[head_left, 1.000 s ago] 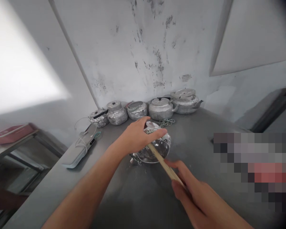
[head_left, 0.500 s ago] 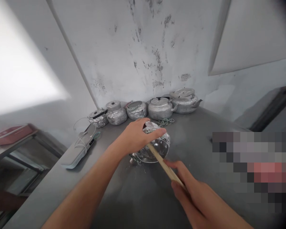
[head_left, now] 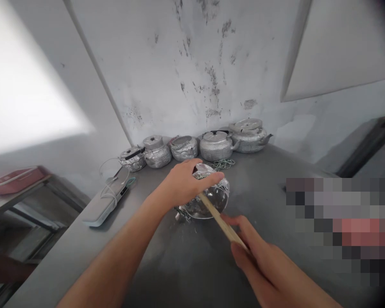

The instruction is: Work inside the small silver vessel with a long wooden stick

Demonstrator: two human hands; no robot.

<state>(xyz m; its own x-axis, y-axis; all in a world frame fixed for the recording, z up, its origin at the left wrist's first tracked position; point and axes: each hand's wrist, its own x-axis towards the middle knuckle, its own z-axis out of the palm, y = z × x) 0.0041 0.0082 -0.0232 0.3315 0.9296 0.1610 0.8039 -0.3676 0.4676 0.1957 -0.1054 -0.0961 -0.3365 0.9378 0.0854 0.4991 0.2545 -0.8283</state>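
Observation:
My left hand (head_left: pixel 183 183) is wrapped over the top of a small shiny metal pot (head_left: pixel 208 201) tipped on its side on the grey metal table (head_left: pixel 167 261). My right hand (head_left: pixel 263 261) grips a wooden stick (head_left: pixel 220 222), whose far end reaches into the pot's open mouth. A thin chain (head_left: pixel 222 163) lies just behind the pot.
Several small aluminium kettles (head_left: pixel 216 145) stand in a row at the back against the stained wall. A flat grey case with white cables (head_left: pixel 107 197) lies at the table's left edge. A red-topped stand (head_left: pixel 14 179) is at far left. A blurred patch covers the right side.

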